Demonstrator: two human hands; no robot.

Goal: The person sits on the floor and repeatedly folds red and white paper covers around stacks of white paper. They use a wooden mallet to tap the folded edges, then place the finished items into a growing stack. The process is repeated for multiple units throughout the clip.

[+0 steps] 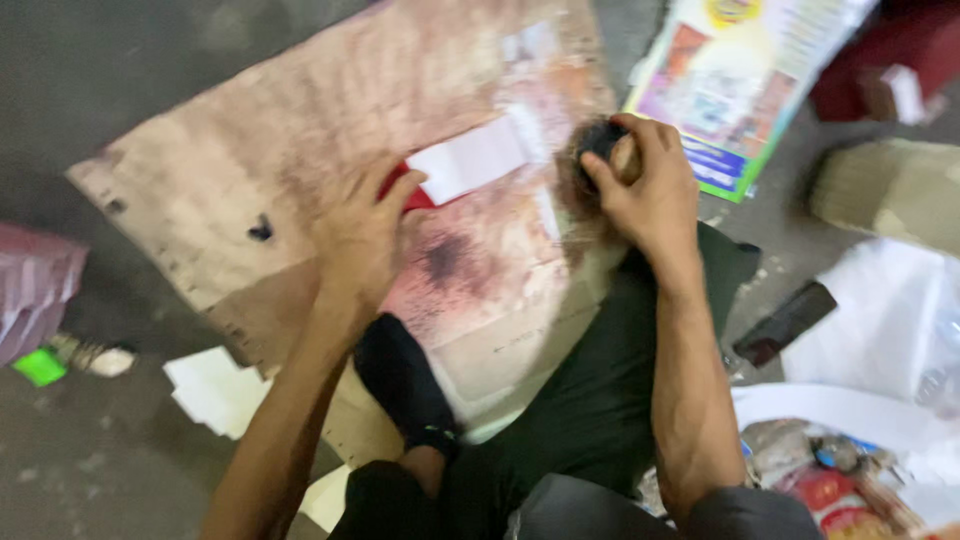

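Observation:
A stained brown cardboard sheet lies on the grey floor in front of me. My left hand presses flat on a red and white paper piece that rests on the cardboard. My right hand is closed around a round dark brush-like thing with a wooden part, held against the cardboard at the paper's right end. My legs in dark trousers and a black sock lie over the cardboard's near edge. The picture is motion-blurred.
A colourful printed poster lies at the top right. A flat black object sits on the floor to the right, with white plastic bags and packets beyond. White paper scraps and a green item are on the left.

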